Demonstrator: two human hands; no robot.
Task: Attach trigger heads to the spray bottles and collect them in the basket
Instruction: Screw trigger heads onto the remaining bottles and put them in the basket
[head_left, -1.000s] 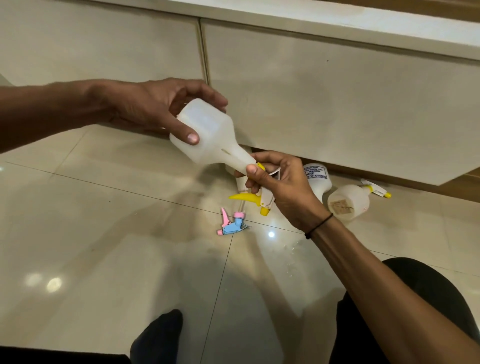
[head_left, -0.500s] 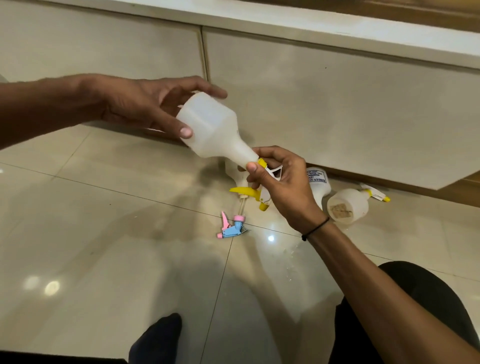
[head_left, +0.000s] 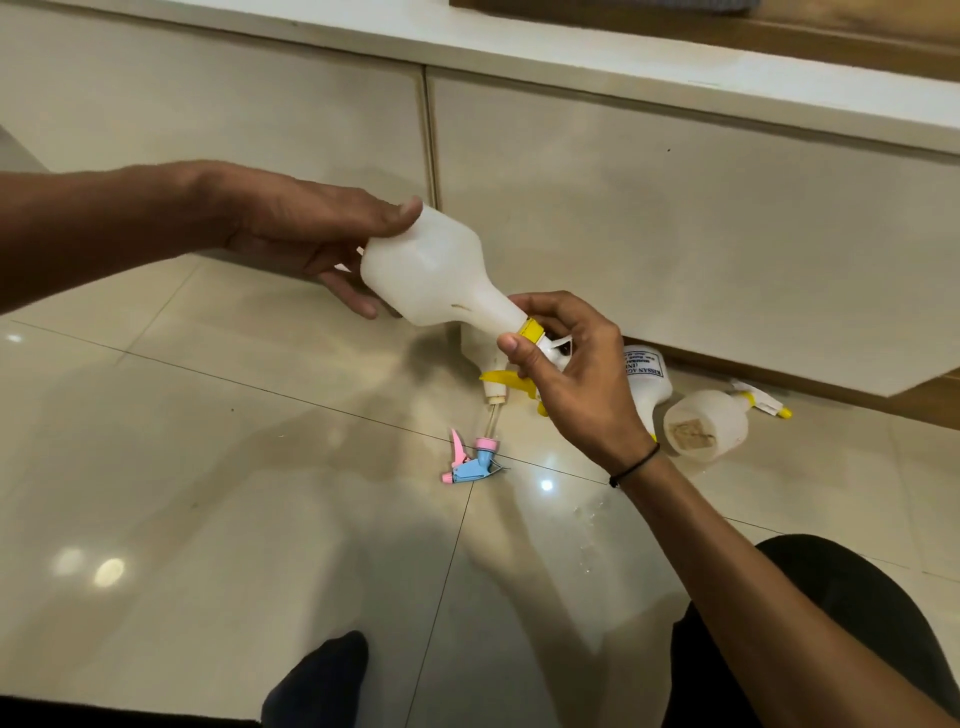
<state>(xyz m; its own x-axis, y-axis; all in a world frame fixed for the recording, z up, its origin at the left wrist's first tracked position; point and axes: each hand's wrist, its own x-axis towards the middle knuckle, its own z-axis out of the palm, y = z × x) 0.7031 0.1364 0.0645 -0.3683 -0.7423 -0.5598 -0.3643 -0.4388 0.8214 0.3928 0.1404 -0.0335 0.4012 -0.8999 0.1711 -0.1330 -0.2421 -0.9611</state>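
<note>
Left hand (head_left: 311, 244) regripped around bottle (head_left: 426, 275) base; neck slopes down-right into right hand (head_left: 566, 374), fingers pinching yellow trigger head (head_left: 531, 329).

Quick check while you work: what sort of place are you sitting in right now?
Most likely a home, seated on the floor. Glossy cream floor tiles run up to a low glossy cabinet front with a pale ledge on top. Loose spray bottles and a pink and blue trigger head lie on the tiles.
</note>
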